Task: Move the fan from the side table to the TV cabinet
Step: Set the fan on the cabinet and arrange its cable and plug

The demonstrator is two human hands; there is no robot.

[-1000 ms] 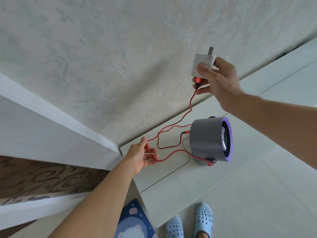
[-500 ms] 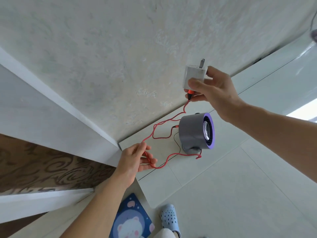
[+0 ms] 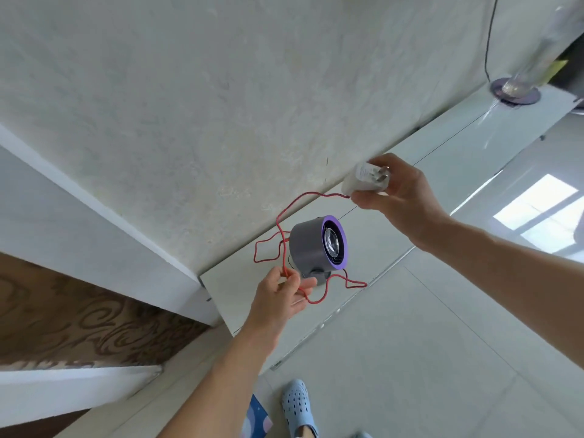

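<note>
Down by the person's feet there's a pale blue perforated clog [image 3: 298, 409] on the glossy tiled floor [image 3: 410, 358], and just left of it the corner of a blue cartoon-print mat [image 3: 256, 418]. Off to the left runs a brown panel with a swirling pattern [image 3: 79, 314], edged in white.

Reaching up from below, the left hand [image 3: 278, 298] has its grip narrowed on the red cable [image 3: 316, 300], the cord pinched between thumb and fingers while the other fingers stay loosely spread. From that pinch the cable sags in a loop to the right, past the fan's foot, and another stretch snakes up behind the fan in untidy bends.

The fan [image 3: 317, 245] itself, a squat grey drum with a purple ring around its face, stands on its small base on the white cabinet top [image 3: 442, 159], close to the cabinet's left end and just beside the left hand. Its face is turned toward the right and the room.

Above and to the right of it, the right hand [image 3: 401, 191] is lifted clear of the surface, its grip closed round a white plug adapter [image 3: 363, 181] with the metal prongs poking out between the fingers; the red cable runs into the adapter's lower end.

Behind everything is a rough, pale plastered wall [image 3: 221, 90]. Far along the cabinet, at the upper right, a round dark base [image 3: 513, 93] with something clear on it sits blurred, with a thin black wire [image 3: 489, 36] hanging down the wall to it.
</note>
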